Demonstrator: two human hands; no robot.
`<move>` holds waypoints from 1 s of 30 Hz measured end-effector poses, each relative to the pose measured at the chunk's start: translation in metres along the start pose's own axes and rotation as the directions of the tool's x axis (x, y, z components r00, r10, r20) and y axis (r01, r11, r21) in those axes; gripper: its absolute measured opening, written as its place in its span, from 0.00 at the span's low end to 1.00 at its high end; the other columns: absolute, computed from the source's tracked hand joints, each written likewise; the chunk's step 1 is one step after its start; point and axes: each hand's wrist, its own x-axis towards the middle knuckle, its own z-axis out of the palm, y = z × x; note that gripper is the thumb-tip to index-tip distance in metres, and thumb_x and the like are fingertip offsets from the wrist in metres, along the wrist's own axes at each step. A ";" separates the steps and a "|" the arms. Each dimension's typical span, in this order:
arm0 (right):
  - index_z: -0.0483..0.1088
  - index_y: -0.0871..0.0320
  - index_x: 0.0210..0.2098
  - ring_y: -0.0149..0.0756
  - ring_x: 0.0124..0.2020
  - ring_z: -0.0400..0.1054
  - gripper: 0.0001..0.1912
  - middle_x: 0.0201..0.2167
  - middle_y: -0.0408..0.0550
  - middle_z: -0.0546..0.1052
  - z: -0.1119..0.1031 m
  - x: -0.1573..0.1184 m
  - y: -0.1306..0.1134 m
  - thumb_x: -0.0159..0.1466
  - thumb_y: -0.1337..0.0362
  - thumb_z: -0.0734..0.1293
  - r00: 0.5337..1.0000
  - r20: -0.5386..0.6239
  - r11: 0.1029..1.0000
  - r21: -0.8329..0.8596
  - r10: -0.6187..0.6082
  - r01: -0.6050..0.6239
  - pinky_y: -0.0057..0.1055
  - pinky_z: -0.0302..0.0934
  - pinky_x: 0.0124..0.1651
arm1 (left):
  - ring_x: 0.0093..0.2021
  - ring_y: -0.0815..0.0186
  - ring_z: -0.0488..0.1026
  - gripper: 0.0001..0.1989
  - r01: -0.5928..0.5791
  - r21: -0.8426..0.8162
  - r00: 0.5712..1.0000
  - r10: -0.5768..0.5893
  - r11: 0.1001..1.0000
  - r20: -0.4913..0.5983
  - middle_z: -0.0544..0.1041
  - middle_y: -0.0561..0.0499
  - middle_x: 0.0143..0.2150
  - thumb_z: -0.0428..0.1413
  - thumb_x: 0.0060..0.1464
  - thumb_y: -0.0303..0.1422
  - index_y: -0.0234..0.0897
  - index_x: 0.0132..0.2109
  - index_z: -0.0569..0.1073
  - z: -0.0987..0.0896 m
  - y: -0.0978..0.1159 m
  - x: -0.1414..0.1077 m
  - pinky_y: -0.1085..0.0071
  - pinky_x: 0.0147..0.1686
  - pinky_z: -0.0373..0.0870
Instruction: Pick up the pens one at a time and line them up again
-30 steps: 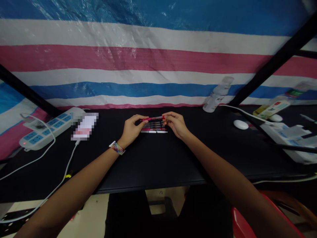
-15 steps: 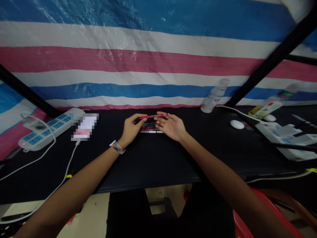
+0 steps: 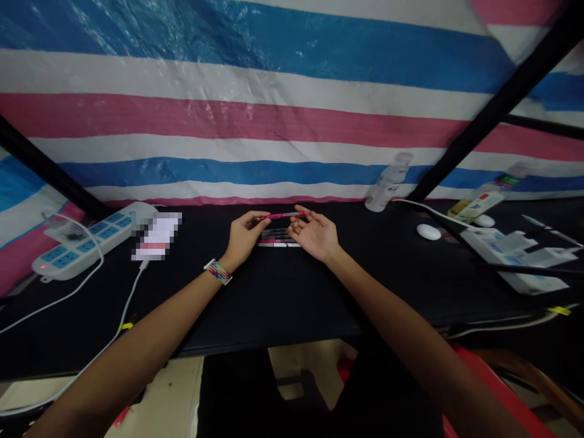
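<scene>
A red pen [image 3: 279, 215] is held up sideways between my two hands, above the table. My left hand [image 3: 243, 236] pinches its left end between thumb and fingers. The pen's right end lies among the fingertips of my right hand [image 3: 318, 234], which is turned palm up with its fingers curled. Just below the red pen, several pens [image 3: 274, 237] lie side by side on the black table, dark ones and a white one nearest me. My right fingers partly cover their right ends. A multicoloured woven band [image 3: 218, 271] circles my left wrist.
To the left are a power strip [image 3: 68, 254] and a phone [image 3: 157, 236] on a charging cable. On the right stand a clear bottle [image 3: 387, 184], a white oval object [image 3: 429, 232], another power strip [image 3: 511, 261] and a tilted bottle [image 3: 483, 198]. Striped sheeting [image 3: 274, 121] hangs behind.
The view has shifted slightly, so things on the right sit a little further left. Both hands keep the red pen in nearly the same place; its tilt has barely changed.
</scene>
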 end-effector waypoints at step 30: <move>0.78 0.57 0.50 0.45 0.40 0.74 0.14 0.36 0.55 0.81 0.002 0.008 -0.008 0.72 0.59 0.64 0.999 0.010 0.993 0.108 0.046 -0.047 0.40 0.73 0.43 | 0.46 0.56 0.85 0.17 0.069 -0.079 0.995 -0.074 0.994 -0.064 0.89 0.45 0.44 0.74 0.54 0.43 0.39 0.47 0.88 -0.001 0.000 0.004 0.58 0.53 0.80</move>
